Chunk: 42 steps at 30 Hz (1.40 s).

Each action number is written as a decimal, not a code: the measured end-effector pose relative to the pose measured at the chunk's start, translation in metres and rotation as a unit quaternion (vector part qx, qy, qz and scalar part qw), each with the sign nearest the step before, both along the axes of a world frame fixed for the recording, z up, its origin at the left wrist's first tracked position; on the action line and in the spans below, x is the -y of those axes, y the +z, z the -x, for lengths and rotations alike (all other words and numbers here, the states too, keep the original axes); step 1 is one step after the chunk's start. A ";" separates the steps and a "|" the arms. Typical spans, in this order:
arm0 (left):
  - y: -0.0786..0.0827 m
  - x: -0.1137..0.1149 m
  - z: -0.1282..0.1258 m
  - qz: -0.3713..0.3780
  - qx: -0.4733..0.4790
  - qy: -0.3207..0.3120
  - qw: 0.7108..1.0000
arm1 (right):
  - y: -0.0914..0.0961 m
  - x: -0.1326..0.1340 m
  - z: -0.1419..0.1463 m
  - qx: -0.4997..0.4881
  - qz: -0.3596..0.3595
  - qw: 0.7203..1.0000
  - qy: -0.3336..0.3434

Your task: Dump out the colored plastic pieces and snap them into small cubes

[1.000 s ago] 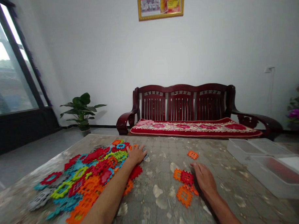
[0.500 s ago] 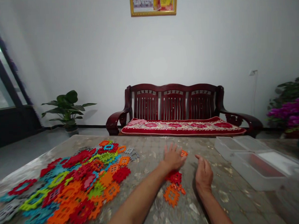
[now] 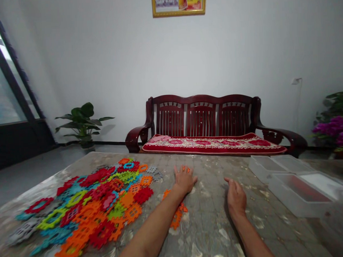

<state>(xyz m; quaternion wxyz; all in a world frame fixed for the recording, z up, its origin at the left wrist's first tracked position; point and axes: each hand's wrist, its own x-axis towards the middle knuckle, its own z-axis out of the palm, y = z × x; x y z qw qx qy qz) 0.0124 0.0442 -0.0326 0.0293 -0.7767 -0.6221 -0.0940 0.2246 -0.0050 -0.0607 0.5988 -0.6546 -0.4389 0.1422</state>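
My left hand [image 3: 185, 180] lies palm down on the table with its fingers spread. A small orange plastic piece [image 3: 186, 168] shows at its fingertips. Below my left forearm, an orange toothed building piece [image 3: 177, 220] sticks out, partly hidden by the arm. To the left spreads a large pile of interlocking plastic pieces [image 3: 126, 199] in red, orange, green, blue and grey. My right hand [image 3: 236, 196] rests on its edge on the table, fingers loosely together and slightly curved, and nothing shows in it.
On the right of the patterned table [image 3: 211, 232] stand translucent plastic boxes [image 3: 297, 193], one with something red inside. Behind the table is a dark red wooden bench [image 3: 202, 118] with a red floral cushion [image 3: 211, 144]. A potted plant [image 3: 81, 124] stands at the left.
My left hand has slid left toward the pile, and the few loose orange and red pieces near it have shifted left too. My right hand stays nearly where it was.
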 end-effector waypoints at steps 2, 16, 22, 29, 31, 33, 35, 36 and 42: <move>0.001 0.000 0.035 -0.006 -0.007 0.030 0.999 | 0.001 0.002 0.000 -0.002 0.014 1.000 0.005; 0.003 0.003 0.152 -0.002 -0.019 0.171 0.985 | -0.004 0.002 -0.009 0.016 0.084 0.996 0.027; 0.006 -0.007 0.152 0.036 -0.004 0.207 0.978 | -0.002 0.003 -0.011 0.026 0.097 0.995 0.016; 0.038 -0.040 0.194 0.013 -0.022 0.209 0.978 | -0.002 0.004 -0.011 0.018 0.094 0.995 0.020; 0.043 -0.049 0.217 0.018 -0.033 0.213 0.976 | -0.004 0.003 -0.012 0.010 0.087 0.996 0.028; 0.044 -0.056 0.241 0.038 -0.038 0.216 0.975 | -0.007 0.001 -0.013 0.010 0.076 0.997 0.031; 0.041 -0.061 0.261 0.066 -0.042 0.221 0.972 | -0.010 -0.001 -0.013 0.013 0.064 0.997 0.030; 0.039 -0.063 0.269 0.077 -0.043 0.222 0.971 | -0.011 -0.001 -0.013 0.013 0.058 0.998 0.030; 0.027 -0.063 0.294 0.104 -0.043 0.243 0.963 | -0.011 -0.001 -0.013 0.018 0.061 0.998 0.025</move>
